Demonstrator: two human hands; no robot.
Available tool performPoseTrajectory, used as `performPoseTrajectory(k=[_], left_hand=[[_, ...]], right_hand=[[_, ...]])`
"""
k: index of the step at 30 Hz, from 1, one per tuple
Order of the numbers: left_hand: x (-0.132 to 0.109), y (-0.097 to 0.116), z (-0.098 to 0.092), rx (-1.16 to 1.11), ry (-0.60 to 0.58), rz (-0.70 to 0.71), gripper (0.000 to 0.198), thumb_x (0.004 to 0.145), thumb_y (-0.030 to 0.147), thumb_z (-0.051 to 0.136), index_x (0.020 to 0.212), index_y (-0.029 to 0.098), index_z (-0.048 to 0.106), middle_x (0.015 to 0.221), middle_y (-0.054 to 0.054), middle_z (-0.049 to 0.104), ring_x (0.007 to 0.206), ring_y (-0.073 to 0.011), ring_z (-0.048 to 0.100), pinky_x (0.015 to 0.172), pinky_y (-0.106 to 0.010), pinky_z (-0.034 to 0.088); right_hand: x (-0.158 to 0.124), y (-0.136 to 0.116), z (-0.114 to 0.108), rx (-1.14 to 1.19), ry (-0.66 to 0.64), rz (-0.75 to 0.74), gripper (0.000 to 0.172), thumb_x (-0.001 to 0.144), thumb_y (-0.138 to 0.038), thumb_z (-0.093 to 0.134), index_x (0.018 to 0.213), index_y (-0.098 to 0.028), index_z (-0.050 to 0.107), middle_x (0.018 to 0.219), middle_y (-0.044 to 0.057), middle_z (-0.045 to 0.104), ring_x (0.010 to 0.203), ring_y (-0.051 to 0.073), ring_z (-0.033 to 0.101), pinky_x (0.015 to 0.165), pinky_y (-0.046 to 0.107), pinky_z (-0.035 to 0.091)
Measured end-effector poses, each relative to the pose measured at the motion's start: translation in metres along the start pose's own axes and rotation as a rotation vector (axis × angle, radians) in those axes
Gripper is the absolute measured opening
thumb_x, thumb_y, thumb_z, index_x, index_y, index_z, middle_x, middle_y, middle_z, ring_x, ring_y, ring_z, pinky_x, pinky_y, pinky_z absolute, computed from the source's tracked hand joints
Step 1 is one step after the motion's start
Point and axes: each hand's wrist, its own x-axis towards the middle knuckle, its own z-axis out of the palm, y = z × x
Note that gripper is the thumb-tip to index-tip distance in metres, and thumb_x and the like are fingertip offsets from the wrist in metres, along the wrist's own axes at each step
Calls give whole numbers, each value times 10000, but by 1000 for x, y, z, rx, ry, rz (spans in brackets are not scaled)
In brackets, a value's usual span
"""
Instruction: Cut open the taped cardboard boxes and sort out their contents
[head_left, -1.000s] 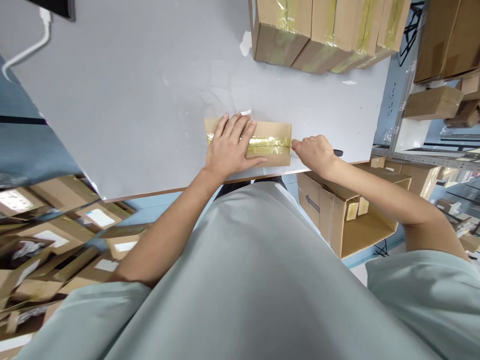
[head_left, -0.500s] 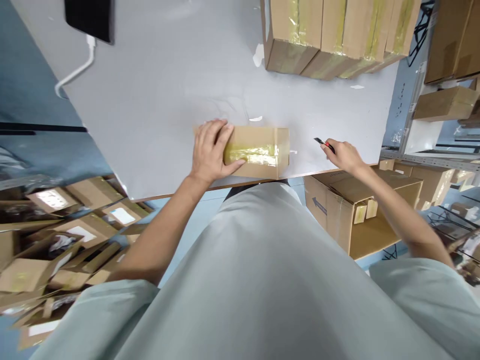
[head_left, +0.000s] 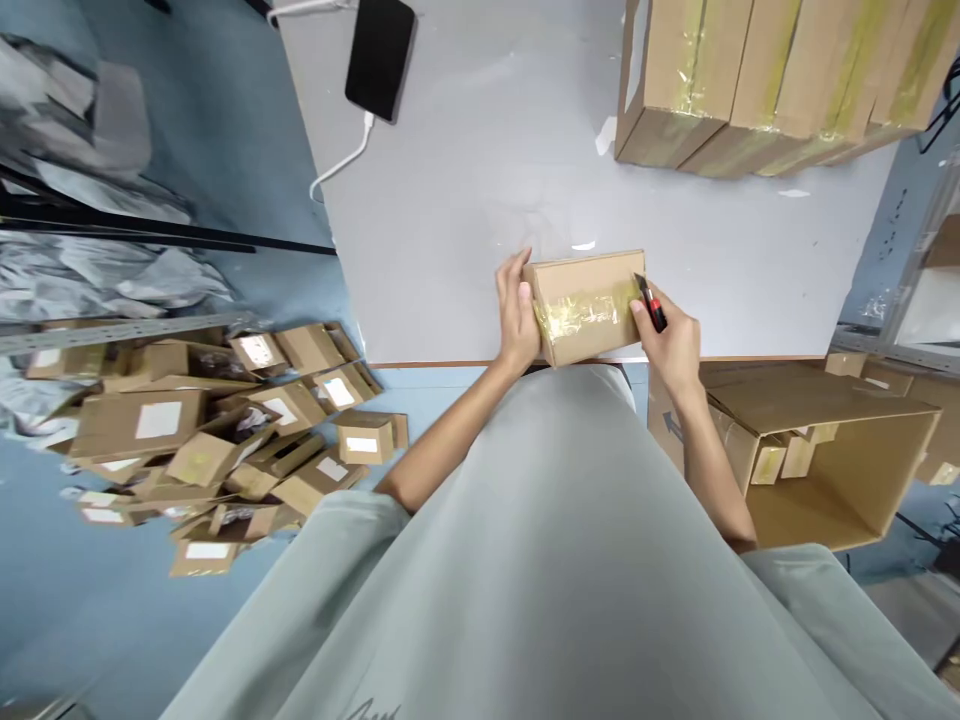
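A small cardboard box (head_left: 581, 290) with yellowish tape along its seam sits at the near edge of the grey table (head_left: 465, 200). My left hand (head_left: 515, 315) grips the box's left end, fingers wrapped over it. At the box's right end my right hand (head_left: 670, 340) holds a red and black utility knife (head_left: 651, 302), the blade tip close to the taped top edge.
A black phone (head_left: 379, 55) on a white cable lies at the table's far left. Large taped cartons (head_left: 757, 80) stand at the far right. An open carton (head_left: 817, 450) sits on the floor to my right. Several small labelled boxes (head_left: 225, 430) are heaped on the floor to my left.
My right hand pulled away to the right with the knife, then came back to the box's right end. My left hand slid from the box's top to its left end. The box has turned.
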Motion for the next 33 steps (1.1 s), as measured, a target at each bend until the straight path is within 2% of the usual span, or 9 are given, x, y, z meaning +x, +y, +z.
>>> performPoseTrajectory(k=[3, 5, 9, 12, 14, 19, 23, 28, 33], left_hand=[[-12, 0, 27, -85, -20, -55, 943, 1101, 862, 52, 1725, 308, 490, 1685, -172, 597, 1598, -266, 581, 1328, -463, 470], [-16, 5, 30, -157, -27, -89, 910, 1123, 844, 100, 1634, 277, 596, 1616, -181, 659, 1560, -272, 621, 1319, -469, 486], [-11, 19, 5, -233, -14, -91, 760, 1135, 835, 338, 1403, 257, 753, 1465, -164, 746, 1447, -301, 697, 1223, -482, 587], [0, 27, -16, -243, -78, -59, 608, 1059, 794, 622, 1296, 261, 793, 1370, -126, 776, 1314, -292, 756, 1100, -443, 672], [6, 28, -24, -244, -117, -56, 511, 1025, 716, 724, 1233, 257, 810, 1300, -101, 792, 1250, -279, 774, 1065, -431, 696], [13, 24, -27, -278, -146, -67, 405, 1013, 617, 781, 1169, 245, 820, 1259, -91, 803, 1236, -289, 784, 1068, -452, 715], [13, 19, -28, -318, -162, -62, 450, 1009, 667, 791, 1181, 253, 818, 1282, -106, 807, 1239, -301, 794, 1095, -473, 713], [15, 17, -30, -332, -171, -60, 492, 980, 716, 813, 1177, 265, 822, 1282, -104, 814, 1247, -312, 801, 1063, -457, 725], [15, 20, -30, -364, -166, -64, 478, 973, 695, 836, 1187, 268, 815, 1270, -92, 812, 1256, -316, 797, 1074, -469, 722]], right_hand=[[5, -3, -24, -189, 54, -19, 703, 1213, -589, 281, 1707, -187, 579, 1372, 219, 822, 1229, 394, 788, 964, 440, 612], [10, -2, -32, -256, 66, -10, 691, 1217, -559, 263, 1708, -187, 576, 1368, 233, 814, 1214, 405, 784, 982, 466, 605], [9, -4, -36, -299, 81, 11, 672, 1220, -512, 214, 1699, -195, 564, 1458, 250, 741, 1270, 401, 757, 1018, 491, 598], [-7, -12, -36, -298, 110, 42, 679, 1217, -459, 141, 1756, -184, 448, 1538, 278, 667, 1325, 411, 730, 1025, 513, 594], [-22, -20, -36, -281, 91, 44, 658, 1214, -445, 148, 1779, -196, 375, 1541, 279, 666, 1305, 428, 730, 1002, 535, 593], [-51, -42, -25, -190, -86, -69, 587, 1217, -490, 306, 1756, -289, 420, 1401, 181, 786, 1194, 386, 779, 935, 468, 612], [-52, -60, -11, -181, -212, -182, 596, 1211, -475, 402, 1773, -291, 478, 1475, 147, 792, 1262, 362, 783, 995, 430, 618], [-41, -76, -6, -224, -291, -163, 582, 1232, -353, 321, 1771, -245, 510, 1559, 132, 756, 1304, 313, 781, 1021, 385, 616], [-40, -80, -5, -249, -303, -134, 607, 1226, -335, 297, 1806, -256, 460, 1501, 162, 775, 1249, 351, 797, 1044, 470, 619]])
